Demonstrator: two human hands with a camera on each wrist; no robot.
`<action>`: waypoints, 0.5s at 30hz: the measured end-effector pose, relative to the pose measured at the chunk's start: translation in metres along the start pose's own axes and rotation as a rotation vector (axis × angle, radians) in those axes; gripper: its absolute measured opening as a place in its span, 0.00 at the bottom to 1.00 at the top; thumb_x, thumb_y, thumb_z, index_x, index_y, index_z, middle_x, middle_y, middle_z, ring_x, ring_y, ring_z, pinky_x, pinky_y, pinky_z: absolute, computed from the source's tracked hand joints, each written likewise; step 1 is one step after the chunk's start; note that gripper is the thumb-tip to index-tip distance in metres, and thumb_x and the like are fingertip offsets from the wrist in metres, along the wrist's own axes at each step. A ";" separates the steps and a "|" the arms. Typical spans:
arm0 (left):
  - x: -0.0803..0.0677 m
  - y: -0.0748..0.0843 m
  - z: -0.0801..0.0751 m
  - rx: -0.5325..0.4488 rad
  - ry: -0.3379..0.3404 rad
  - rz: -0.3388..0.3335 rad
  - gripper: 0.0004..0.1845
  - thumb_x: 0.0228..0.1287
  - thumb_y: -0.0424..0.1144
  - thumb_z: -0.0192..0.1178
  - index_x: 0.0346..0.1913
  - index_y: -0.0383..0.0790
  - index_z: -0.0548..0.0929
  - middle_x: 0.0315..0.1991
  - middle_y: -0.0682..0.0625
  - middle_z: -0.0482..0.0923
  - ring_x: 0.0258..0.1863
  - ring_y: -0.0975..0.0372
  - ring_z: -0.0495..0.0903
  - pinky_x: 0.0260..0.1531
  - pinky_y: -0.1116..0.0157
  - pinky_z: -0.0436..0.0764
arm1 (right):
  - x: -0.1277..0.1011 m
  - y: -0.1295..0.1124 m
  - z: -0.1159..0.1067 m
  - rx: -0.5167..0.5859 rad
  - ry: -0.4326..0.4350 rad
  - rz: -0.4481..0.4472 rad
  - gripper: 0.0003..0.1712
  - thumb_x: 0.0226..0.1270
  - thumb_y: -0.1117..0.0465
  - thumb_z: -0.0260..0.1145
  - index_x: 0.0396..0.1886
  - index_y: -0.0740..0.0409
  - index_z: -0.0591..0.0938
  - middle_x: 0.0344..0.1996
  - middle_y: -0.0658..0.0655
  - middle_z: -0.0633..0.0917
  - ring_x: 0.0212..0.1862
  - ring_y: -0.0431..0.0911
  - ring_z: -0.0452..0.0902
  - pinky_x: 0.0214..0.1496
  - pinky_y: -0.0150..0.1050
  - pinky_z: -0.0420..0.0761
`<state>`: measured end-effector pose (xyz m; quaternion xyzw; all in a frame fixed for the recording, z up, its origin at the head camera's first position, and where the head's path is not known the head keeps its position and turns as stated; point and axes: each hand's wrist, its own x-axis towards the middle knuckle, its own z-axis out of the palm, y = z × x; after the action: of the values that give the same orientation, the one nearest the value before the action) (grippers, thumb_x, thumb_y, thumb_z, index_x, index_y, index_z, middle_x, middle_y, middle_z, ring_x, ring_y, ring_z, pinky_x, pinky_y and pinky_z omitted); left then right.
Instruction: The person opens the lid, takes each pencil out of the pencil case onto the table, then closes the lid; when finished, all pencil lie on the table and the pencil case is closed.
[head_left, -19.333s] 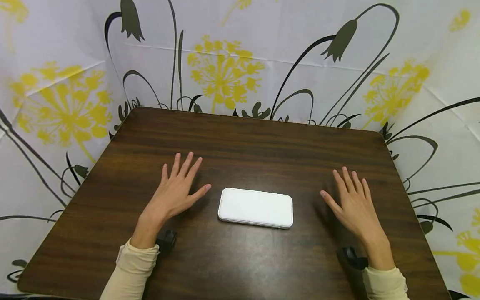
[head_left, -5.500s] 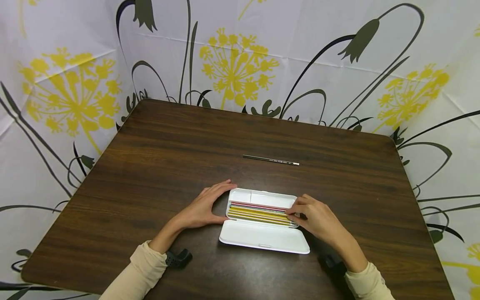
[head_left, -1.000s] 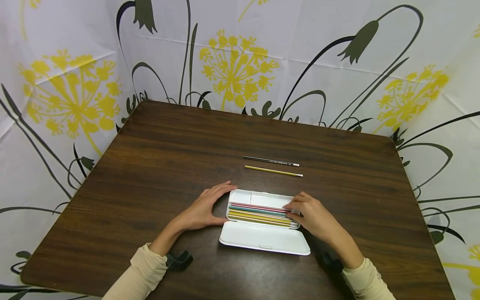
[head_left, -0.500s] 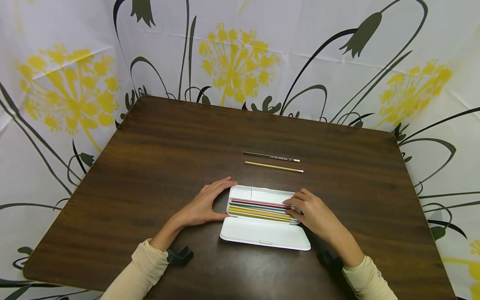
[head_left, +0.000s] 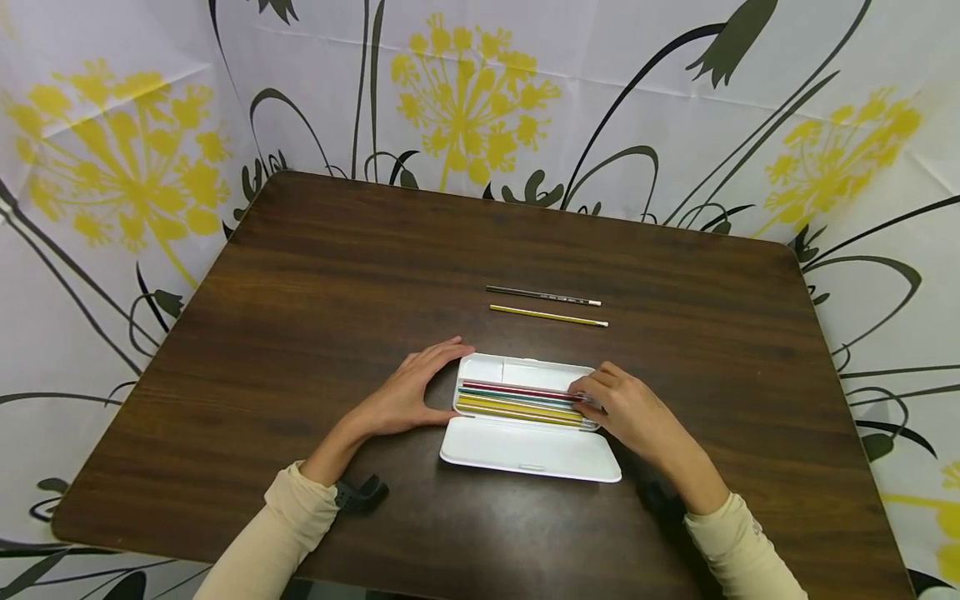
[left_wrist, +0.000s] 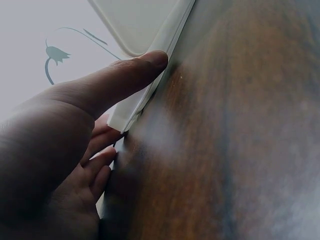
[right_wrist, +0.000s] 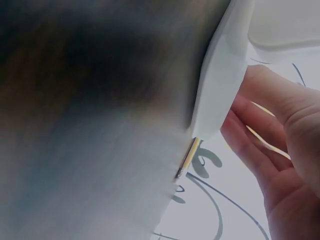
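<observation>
A white pencil case [head_left: 532, 448] lies with its lid folded toward me. Red, teal and yellow pencils [head_left: 517, 408] lie side by side in it. My left hand [head_left: 397, 398] grips the case's left end, thumb at the near corner and fingers at the far one; the left wrist view has the thumb [left_wrist: 135, 70] on the edge. My right hand [head_left: 630, 408] reaches over the right end, thumb and fingers pinching at the pencil ends; the wall hides the fingertips in the right wrist view. Beyond the case lie a black pencil [head_left: 543, 295] and a yellow pencil [head_left: 548, 316], roughly parallel.
The dark wooden table [head_left: 337, 267] has rounded corners. A white curtain [head_left: 315, 67] with yellow and dark green flowers hangs behind it and at both sides. A small compartment [head_left: 481, 367] sits at the case's far left.
The case was closed with both hands apart from it; now it lies unfolded, with a black and then a yellow pencil out on the table. Lately the head view has tilted slightly down.
</observation>
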<state>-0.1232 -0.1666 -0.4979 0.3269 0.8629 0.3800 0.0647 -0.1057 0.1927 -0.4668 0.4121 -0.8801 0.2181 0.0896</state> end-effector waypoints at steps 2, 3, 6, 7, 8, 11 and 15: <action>0.000 0.000 -0.001 -0.001 -0.003 -0.003 0.50 0.50 0.52 0.76 0.74 0.46 0.62 0.74 0.46 0.57 0.74 0.57 0.50 0.62 0.47 0.56 | 0.000 -0.001 -0.001 -0.019 -0.010 -0.016 0.14 0.52 0.67 0.77 0.39 0.57 0.86 0.36 0.50 0.86 0.39 0.43 0.76 0.39 0.40 0.79; -0.001 0.001 -0.001 -0.002 -0.003 -0.005 0.50 0.50 0.52 0.76 0.74 0.46 0.62 0.74 0.46 0.57 0.74 0.57 0.50 0.62 0.47 0.56 | 0.000 -0.001 -0.002 -0.034 -0.019 -0.026 0.14 0.53 0.67 0.77 0.40 0.57 0.86 0.36 0.50 0.86 0.40 0.44 0.76 0.39 0.41 0.79; 0.000 0.001 -0.001 -0.003 0.002 -0.004 0.50 0.50 0.52 0.76 0.74 0.46 0.62 0.74 0.46 0.57 0.74 0.56 0.51 0.61 0.46 0.56 | 0.003 -0.002 -0.006 -0.098 -0.064 -0.062 0.14 0.54 0.67 0.76 0.41 0.58 0.85 0.36 0.51 0.86 0.39 0.45 0.77 0.38 0.40 0.80; 0.000 0.000 -0.001 -0.002 0.005 -0.003 0.50 0.50 0.52 0.76 0.74 0.46 0.62 0.74 0.46 0.57 0.74 0.56 0.51 0.61 0.46 0.56 | 0.004 -0.003 -0.007 -0.132 -0.085 -0.076 0.14 0.55 0.67 0.76 0.41 0.58 0.84 0.35 0.51 0.85 0.39 0.45 0.77 0.37 0.40 0.80; 0.001 0.000 -0.001 -0.001 0.009 -0.001 0.50 0.50 0.52 0.76 0.74 0.45 0.62 0.74 0.46 0.57 0.74 0.56 0.51 0.61 0.46 0.56 | 0.006 -0.003 -0.008 -0.163 -0.106 -0.092 0.14 0.56 0.68 0.75 0.42 0.59 0.83 0.34 0.51 0.85 0.38 0.45 0.76 0.36 0.39 0.80; 0.001 0.000 -0.002 -0.005 0.011 -0.003 0.50 0.50 0.53 0.76 0.74 0.45 0.62 0.74 0.46 0.58 0.74 0.56 0.51 0.61 0.46 0.56 | 0.009 -0.004 -0.011 -0.229 -0.166 -0.126 0.16 0.55 0.71 0.74 0.43 0.58 0.81 0.32 0.51 0.83 0.37 0.44 0.75 0.34 0.37 0.79; 0.001 -0.001 -0.001 -0.007 0.000 -0.005 0.50 0.50 0.54 0.75 0.74 0.46 0.62 0.74 0.46 0.57 0.74 0.56 0.50 0.62 0.46 0.56 | 0.008 -0.003 -0.011 -0.235 -0.189 -0.148 0.20 0.53 0.71 0.76 0.43 0.58 0.78 0.31 0.51 0.82 0.36 0.45 0.75 0.33 0.37 0.79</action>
<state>-0.1249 -0.1675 -0.4979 0.3246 0.8623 0.3828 0.0667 -0.1089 0.1903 -0.4529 0.4811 -0.8713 0.0668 0.0697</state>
